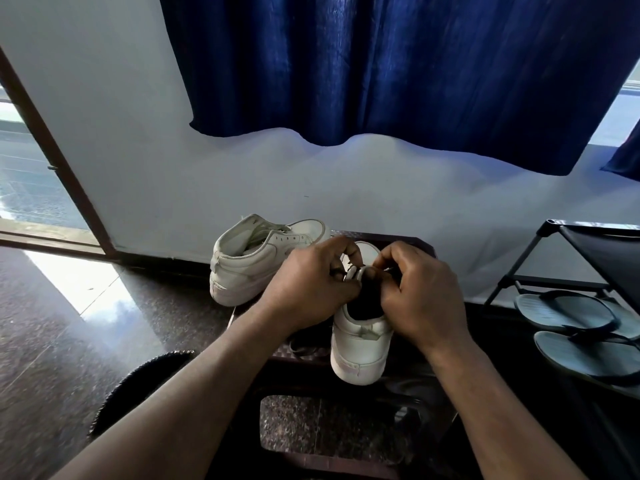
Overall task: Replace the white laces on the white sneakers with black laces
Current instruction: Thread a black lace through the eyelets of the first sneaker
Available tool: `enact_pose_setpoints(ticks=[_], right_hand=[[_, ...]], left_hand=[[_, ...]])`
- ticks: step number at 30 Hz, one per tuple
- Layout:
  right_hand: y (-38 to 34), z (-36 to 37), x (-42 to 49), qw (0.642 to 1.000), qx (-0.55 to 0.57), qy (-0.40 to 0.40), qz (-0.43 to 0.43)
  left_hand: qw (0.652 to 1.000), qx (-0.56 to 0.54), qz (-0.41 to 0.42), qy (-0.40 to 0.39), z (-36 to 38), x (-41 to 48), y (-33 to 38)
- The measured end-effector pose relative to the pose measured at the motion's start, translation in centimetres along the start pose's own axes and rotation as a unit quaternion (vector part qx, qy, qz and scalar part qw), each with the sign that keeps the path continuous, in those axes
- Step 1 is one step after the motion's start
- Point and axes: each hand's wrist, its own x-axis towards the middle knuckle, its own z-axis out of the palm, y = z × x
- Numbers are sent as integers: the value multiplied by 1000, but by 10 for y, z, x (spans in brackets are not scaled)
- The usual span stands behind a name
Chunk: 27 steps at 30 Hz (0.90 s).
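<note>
A white sneaker [360, 344] stands on a dark stool [408, 242] with its heel toward me, its dark opening showing. Both my hands work over its tongue and eyelets. My left hand [308, 289] has curled fingers that pinch at the left side of the lacing area. My right hand [422, 292] pinches at the right side, a dark lace end barely showing by its fingertips. The laces themselves are mostly hidden by my fingers. The second white sneaker [256, 258] lies tilted behind and to the left, its eyelets visible. A dark lace [304, 346] lies on the stool beside the near sneaker.
A black shoe rack [554, 258] stands at the right with a pair of blue-grey flip-flops [575, 327] under it. A blue curtain [398, 64] hangs on the white wall behind. An open doorway [31, 181] is at left. The floor is polished dark stone.
</note>
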Motion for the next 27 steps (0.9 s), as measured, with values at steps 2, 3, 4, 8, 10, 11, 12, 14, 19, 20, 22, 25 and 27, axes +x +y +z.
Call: enact_pose_setpoints(ticks=[2,3,4,8,10,11,12,14,19,20,22,25,27], right_hand=[[2,1,-2,1000,13,2,-2],[3,2,-3,1000,21,4,-3],[5,2,-4,999,32,5,-6],[16,-2,-7,995,94,-12,-22],[19,-6,-8,990,135,-30,-11],[20,-7,-8,988,148,-39,-2],[21,-8,-9,987,154,-46,3],[22,-8,-11,984,167,-54,10],[27,-12,-11,989,142,-51,-12],[29,-13,-12,991,127,-46,-12],[31,-14,-12,993,110,-39,-7],[29,-12,-12,994,100,-32,-11],[26,-11,-11,996,86,-31,-14]], left_hand=[[998,53,40,17,2,1,0],[996,65,51,21,2,2,0],[995,75,60,23,2,3,-1],[988,118,90,50,5,1,0],[983,136,105,58,5,0,1],[981,149,113,57,5,1,2],[978,162,120,56,5,1,4],[973,182,126,64,5,1,6],[965,218,123,81,8,1,8],[963,223,123,87,7,1,7],[962,223,120,100,6,1,6],[967,203,109,106,8,2,3],[978,155,100,102,10,4,0]])
